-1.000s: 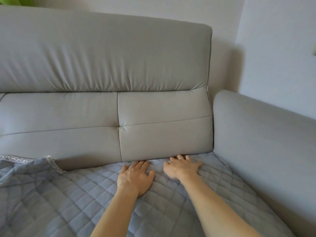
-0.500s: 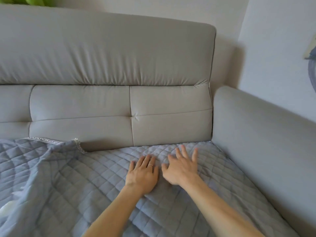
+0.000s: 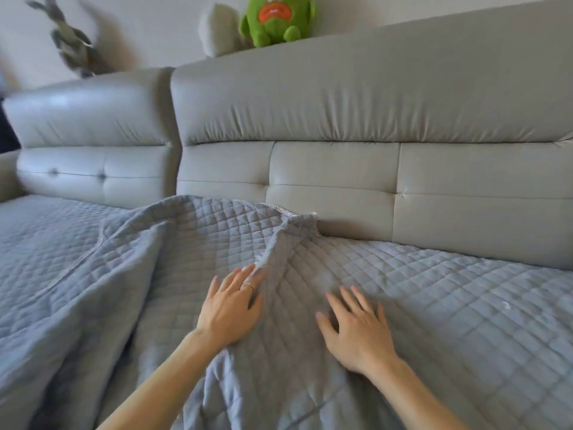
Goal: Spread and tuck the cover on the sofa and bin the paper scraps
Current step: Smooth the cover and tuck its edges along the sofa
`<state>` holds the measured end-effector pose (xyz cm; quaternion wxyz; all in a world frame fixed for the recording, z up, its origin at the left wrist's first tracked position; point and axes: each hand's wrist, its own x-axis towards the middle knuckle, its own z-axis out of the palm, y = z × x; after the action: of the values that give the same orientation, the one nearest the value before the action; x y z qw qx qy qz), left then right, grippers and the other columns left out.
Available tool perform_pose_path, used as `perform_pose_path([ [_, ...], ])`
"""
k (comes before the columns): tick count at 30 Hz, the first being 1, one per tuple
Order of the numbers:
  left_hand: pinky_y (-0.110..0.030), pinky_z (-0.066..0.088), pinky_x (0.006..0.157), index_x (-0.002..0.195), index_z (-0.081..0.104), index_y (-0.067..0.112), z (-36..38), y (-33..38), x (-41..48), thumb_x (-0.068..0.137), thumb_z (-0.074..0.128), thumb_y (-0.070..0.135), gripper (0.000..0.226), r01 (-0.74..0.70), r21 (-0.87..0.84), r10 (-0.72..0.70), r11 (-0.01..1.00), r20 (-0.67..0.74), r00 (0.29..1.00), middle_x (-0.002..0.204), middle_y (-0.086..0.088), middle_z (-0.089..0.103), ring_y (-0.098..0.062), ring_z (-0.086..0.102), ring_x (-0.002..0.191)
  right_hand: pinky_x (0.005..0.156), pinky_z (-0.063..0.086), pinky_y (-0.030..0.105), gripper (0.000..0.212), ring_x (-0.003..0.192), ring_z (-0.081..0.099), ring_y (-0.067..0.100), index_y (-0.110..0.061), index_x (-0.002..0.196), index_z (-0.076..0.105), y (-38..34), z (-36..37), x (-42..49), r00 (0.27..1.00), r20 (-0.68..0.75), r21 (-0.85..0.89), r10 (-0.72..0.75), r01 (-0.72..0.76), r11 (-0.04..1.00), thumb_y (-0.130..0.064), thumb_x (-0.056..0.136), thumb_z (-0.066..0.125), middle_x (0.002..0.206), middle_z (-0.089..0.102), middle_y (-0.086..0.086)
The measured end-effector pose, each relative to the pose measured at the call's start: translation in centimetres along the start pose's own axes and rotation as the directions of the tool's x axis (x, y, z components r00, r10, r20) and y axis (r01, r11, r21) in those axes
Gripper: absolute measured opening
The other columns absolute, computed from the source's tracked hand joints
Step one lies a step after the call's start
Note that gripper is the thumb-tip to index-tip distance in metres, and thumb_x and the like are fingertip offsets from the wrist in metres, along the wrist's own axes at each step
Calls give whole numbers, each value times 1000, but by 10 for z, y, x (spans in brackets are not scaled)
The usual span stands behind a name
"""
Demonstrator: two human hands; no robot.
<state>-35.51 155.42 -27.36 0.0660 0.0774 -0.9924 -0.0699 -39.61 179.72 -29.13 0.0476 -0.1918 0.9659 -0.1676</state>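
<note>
Fabric fills the lower half of the view: the grey-blue quilted cover [image 3: 449, 305] lies over the seat of the pale grey sofa [image 3: 341, 103]. To the right it is flat and reaches the foot of the back cushions [image 3: 465, 193]. In the middle it is not flat. A raised fold [image 3: 279, 243] runs from the left hand up to the back cushions, where the cover's trimmed edge [image 3: 297, 214] is turned over and stands against them. Left of the fold the cloth lies in loose, deep wrinkles that run down to the near edge of the view.

The left hand [image 3: 231, 308] rests palm down on the cover with its fingers straight and close together, gripping nothing. Its fingertips touch the side of the raised fold, and there is a thin ring [image 3: 249, 286] on one finger. The right hand [image 3: 356, 330] lies just beside it on the flatter part, palm down, fingers spread and relaxed, also grasping nothing.

A small white fleck [image 3: 506, 304] sits on the cover well to the right of the hands (too small to tell whether it is paper). On top of the sofa back sit a green plush toy [image 3: 276, 20] and, just beside it, a pale soft shape [image 3: 214, 29]. A blurred grey object [image 3: 71, 41] shows against the wall at far left.
</note>
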Motion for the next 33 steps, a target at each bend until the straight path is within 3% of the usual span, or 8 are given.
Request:
perform_pose_path([
  [3,-39,16,119,150,26,42,-21,-57,-38,100,19,54,52,216,-67,-218,974,-23,976,158,14,26,-12,19,147,121,3,48,66,150,-9,11,-38,154,16,-57,12,-1,990,0,75,-141,141,987,-66,95,19,165,6,-6],
  [7,-38,18,116,146,37,40,-29,-106,-84,101,17,50,51,371,25,-372,928,63,926,152,16,36,-10,25,143,120,4,51,68,150,-10,13,-35,155,12,-112,27,2,955,43,102,-292,287,952,-65,95,20,165,3,-4],
  [13,-32,25,115,146,37,38,-20,-134,-126,99,11,54,56,463,-131,-430,876,222,875,151,13,41,-13,36,139,118,7,59,70,151,-5,17,-36,155,11,-131,36,-7,957,100,148,-271,255,956,-69,93,15,164,5,-7],
  [18,-32,38,106,134,53,36,-49,-140,-105,101,26,51,45,459,-168,-451,872,88,888,139,10,54,-14,47,130,121,11,48,71,151,0,18,-32,155,15,-145,24,5,951,4,161,-310,306,938,-67,94,18,164,9,-3],
  [24,-38,34,110,138,49,36,-86,-200,-85,94,46,46,45,370,135,-347,919,-165,923,145,8,45,-19,42,133,121,13,45,70,151,2,21,-30,155,18,-181,28,25,941,-24,114,-339,339,934,-66,94,24,164,11,-2],
  [27,-45,22,115,149,29,39,-93,-251,-82,89,38,66,66,539,126,-532,833,-90,842,160,1,22,-26,24,145,121,12,45,79,151,1,22,-28,154,20,-217,31,44,935,-17,47,-355,355,934,-71,88,16,164,13,1],
  [31,-50,24,115,147,36,33,-100,-321,-63,79,20,78,83,655,-221,-670,723,7,742,158,-2,29,-29,28,143,121,9,47,73,151,-1,23,-28,155,17,-274,45,70,942,76,49,-326,323,945,-67,93,24,164,10,0],
  [33,-53,23,114,149,30,36,-98,-348,-60,85,30,74,74,692,-129,-697,711,11,717,158,-5,26,-33,25,143,121,11,46,74,151,0,25,-29,155,17,-297,56,79,948,135,66,-288,281,957,-69,93,24,164,11,0],
])
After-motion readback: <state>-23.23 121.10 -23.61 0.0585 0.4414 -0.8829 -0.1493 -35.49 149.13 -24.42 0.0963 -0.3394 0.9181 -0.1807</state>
